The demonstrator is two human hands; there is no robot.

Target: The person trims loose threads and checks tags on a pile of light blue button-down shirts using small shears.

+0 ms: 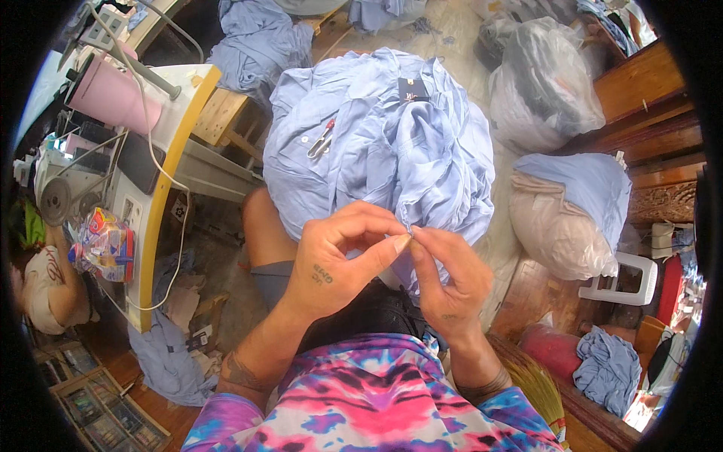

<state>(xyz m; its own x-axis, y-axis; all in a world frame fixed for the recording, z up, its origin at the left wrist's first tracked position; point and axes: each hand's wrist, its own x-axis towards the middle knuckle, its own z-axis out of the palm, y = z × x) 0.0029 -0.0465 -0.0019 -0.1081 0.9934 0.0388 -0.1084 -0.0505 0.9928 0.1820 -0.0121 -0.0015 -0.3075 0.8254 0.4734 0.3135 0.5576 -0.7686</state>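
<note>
A light blue shirt (331,188) lies bunched in a wide heap in front of me, with a dark label (413,90) near its far side. My left hand (339,252) and my right hand (452,279) meet at the shirt's near edge. Thumb and forefinger of each are pinched together on a narrow bit of its cloth. Whether a thread or button sits between the fingertips is too small to make out. Small metal thread snips (321,141) with a red end rest on the shirt, left of its middle, beside a white button (304,139).
At left stands a yellow-edged sewing table (181,98) bearing a pink tumbler (113,94), a phone (141,164) and a hanging white cable. Stuffed plastic bags (546,83) and a white stool (629,279) are at right. Another person (53,286) sits far left.
</note>
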